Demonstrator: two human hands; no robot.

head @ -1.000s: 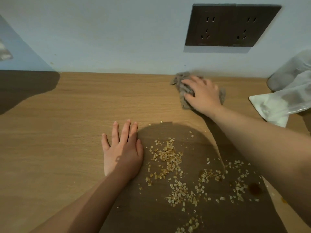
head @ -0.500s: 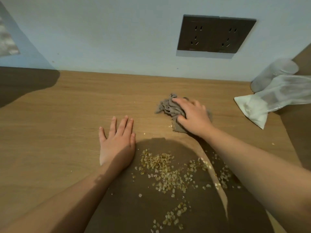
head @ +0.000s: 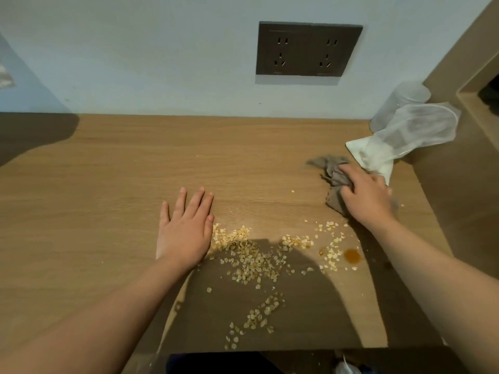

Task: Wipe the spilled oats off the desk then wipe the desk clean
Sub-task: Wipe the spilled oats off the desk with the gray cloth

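Left hand [head: 186, 230] flat, palm down, fingers extended and close together, forearm running in from near left. Right hand [head: 366, 197] farther right, fingers curled in a grip, forearm bare.

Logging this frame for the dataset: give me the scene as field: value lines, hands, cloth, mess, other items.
left hand: flat on the desk, palm down, fingers spread, holding nothing
right hand: pressed on the grey cloth, fingers curled over it
oats: scattered between the hands and toward the near desk edge
stain: small orange-brown spot at the right of the oats
plastic bag: clear, lying behind the cloth, far right
container: translucent, by the wall behind the bag
wall socket: dark panel, nothing plugged in
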